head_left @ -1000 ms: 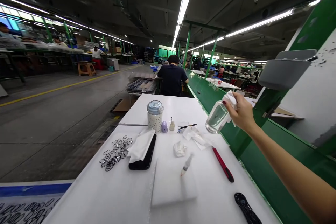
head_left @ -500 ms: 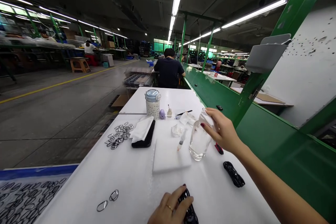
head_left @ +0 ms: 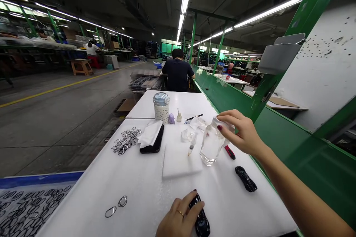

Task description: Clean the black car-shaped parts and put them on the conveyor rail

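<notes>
A clear glass bottle [head_left: 211, 145] is being pinched near its top by the right hand [head_left: 240, 132], with the fingers and thumb closed around a white cloth [head_left: 220, 123] at its mouth. Whether its base is touching the white table [head_left: 133, 192] cannot be told. The bottle is being held just beside the right edge of a white foam pad [head_left: 180, 163]. A glossy black piece [head_left: 201, 216] is being gripped by the left hand [head_left: 178, 216], curled over it at the table's near edge. Open table is being left between the hands, while two thin loops [head_left: 115, 206] are being left toward the left edge. On the right, room is being narrowed by a red-handled knife [head_left: 229, 152] and a second black piece [head_left: 246, 179], near the green side panel [head_left: 222, 96].
</notes>
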Available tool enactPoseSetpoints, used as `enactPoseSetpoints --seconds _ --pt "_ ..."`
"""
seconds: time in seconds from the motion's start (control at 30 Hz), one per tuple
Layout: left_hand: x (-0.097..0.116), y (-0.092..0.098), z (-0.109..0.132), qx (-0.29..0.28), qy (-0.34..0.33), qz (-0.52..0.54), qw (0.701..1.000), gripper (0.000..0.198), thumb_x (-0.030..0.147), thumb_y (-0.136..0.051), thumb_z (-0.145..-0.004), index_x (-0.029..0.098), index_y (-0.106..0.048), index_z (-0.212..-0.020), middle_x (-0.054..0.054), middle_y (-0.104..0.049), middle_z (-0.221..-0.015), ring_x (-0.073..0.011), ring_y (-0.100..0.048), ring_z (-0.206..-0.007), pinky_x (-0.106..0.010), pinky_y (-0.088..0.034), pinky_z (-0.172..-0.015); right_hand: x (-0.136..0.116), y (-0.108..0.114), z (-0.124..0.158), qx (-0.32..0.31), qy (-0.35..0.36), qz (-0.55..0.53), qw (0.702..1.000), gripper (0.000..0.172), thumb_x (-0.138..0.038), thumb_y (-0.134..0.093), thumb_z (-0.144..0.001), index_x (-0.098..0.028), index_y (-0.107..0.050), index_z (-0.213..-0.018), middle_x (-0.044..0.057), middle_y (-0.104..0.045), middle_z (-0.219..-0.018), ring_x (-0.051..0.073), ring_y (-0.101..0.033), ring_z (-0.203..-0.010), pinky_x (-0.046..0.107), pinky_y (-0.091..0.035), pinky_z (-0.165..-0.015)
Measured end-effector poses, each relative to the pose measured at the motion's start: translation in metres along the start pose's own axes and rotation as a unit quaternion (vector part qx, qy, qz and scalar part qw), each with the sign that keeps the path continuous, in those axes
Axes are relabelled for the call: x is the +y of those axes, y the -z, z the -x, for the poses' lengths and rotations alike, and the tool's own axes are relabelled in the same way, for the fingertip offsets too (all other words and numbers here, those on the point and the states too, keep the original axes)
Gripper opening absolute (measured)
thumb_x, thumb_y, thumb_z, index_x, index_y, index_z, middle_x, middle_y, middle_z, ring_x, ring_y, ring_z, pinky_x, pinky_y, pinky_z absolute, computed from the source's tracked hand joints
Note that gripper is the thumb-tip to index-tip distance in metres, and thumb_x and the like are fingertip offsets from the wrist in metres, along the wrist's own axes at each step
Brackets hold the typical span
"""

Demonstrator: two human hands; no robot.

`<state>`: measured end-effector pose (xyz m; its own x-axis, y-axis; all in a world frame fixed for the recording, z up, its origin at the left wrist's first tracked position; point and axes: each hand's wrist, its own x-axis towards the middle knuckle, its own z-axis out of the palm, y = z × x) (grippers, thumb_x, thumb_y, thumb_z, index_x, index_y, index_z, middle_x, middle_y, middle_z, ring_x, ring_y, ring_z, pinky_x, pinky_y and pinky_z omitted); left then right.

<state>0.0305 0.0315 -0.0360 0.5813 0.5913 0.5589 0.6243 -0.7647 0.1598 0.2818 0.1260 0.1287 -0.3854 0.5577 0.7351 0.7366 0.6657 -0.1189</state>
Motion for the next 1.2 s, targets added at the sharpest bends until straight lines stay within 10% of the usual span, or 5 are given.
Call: enactPoseSetpoints --seconds 0.3,0.73,0.97,1.2 --pt "0.007 0.009 -0.008 0.022 -0.010 -0.014 1.000 0.052 0.034 -0.079 -0.059 0.018 -0.067 -0.107 -0.011 -0.072 -0.112 -0.0222 -0.071 -0.078 -0.028 -0.063 -0.059 -0.012 -0.017 0.005 0.017 -0.034 0.164 0.986 0.020 -0.026 -0.057 -0.089 -0.017 -0.060 -0.107 0.009 -0.067 -0.112 0.026 -0.062 -0.098 0.036 -0.051 -0.078" --pt "0.015 0.012 -0.008 0.024 0.065 0.055 0.996 0.055 0.014 -0.072 -0.054 0.020 -0.069 -0.108 -0.007 -0.072 -0.114 -0.0238 -0.071 -0.082 -0.031 -0.065 -0.061 0.009 -0.034 0.009 0.152 -0.195 0.077 0.966 0.026 -0.029 -0.061 -0.077 -0.018 -0.070 -0.099 0.005 -0.072 -0.092 0.022 -0.065 -0.079 0.030 -0.048 -0.067" --pt "0.013 0.006 -0.004 0.030 0.075 0.074 0.994 0.055 0.016 -0.074 -0.055 0.024 -0.068 -0.110 -0.004 -0.071 -0.117 -0.0241 -0.071 -0.086 -0.032 -0.065 -0.065 0.052 -0.052 0.046 0.336 -0.390 -0.033 0.857 0.029 -0.030 -0.068 -0.074 -0.012 -0.072 -0.096 0.005 -0.071 -0.079 0.019 -0.063 -0.065 0.028 -0.050 -0.058" --pt "0.014 0.010 -0.005 -0.007 0.065 0.050 0.997 0.055 0.014 -0.067 -0.057 0.019 -0.066 -0.111 -0.009 -0.069 -0.120 -0.0256 -0.069 -0.090 -0.033 -0.065 -0.067 0.085 -0.079 0.061 0.361 -0.465 -0.125 0.798 0.029 -0.039 -0.059 -0.092 -0.014 -0.058 -0.078 -0.006 -0.050 -0.059 0.007 -0.047 -0.046 0.019 -0.042 -0.041"
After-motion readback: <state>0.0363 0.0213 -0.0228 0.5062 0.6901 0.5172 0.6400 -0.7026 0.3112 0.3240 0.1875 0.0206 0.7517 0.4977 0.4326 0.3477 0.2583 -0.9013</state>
